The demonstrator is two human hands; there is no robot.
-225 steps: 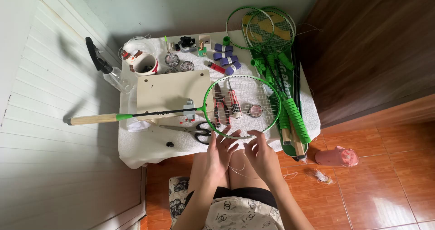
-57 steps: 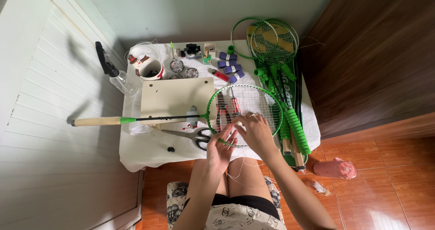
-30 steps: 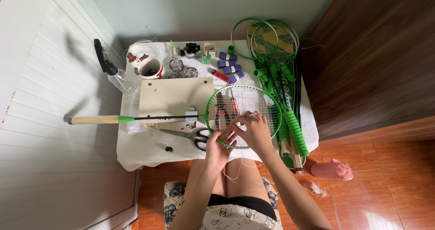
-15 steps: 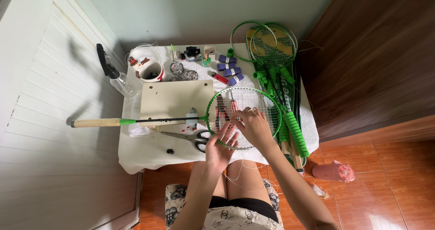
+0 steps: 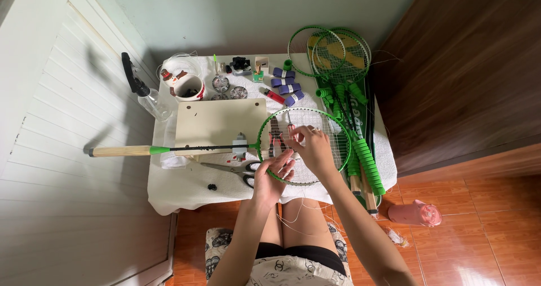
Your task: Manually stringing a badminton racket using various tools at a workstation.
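A: Racket position?
B: Green racket [image 5: 304, 145] is laid flat on the counter [image 5: 186, 193], head over the near edge.
A: Hands?
B: Left hand [image 5: 270, 176] is pinched on the strings beside the scissors [image 5: 236, 169]; right hand [image 5: 310, 148] is curled, fingertips on the strings.

Both hands, left hand [image 5: 272, 176] and right hand [image 5: 311, 149], on green racket [image 5: 304, 146] strings

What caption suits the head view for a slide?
Both hands, left hand and right hand, work on the strings of a green badminton racket.
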